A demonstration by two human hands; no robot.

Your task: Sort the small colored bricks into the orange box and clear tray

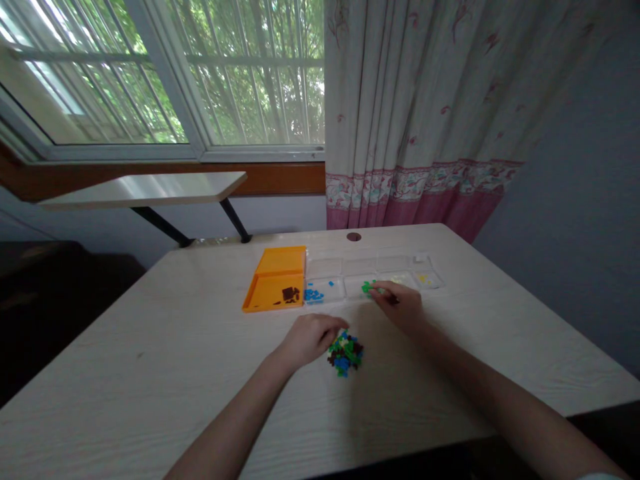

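A mixed pile of small plastic building pieces (345,353), green, blue, brown and a few pale ones, lies on the table. My left hand (311,337) is at the pile's left edge, its fingers curled together; whatever they pinch is hidden. Over the clear compartment box (345,288), my right hand (403,307) bends down with closed fingertips beside green pieces (368,287). Something dark brown shows under its palm, but I cannot make out what the fingers grip. Blue pieces (314,295) lie in the left compartment, and yellow ones (425,279) lie at the right end.
An open orange case (265,295) with brown pieces (291,294) in its front half stands left of the clear box. Behind are a cable hole (354,237) in the table (175,373), a raised shelf (150,189) on black legs, a barred window and a curtain (400,133).
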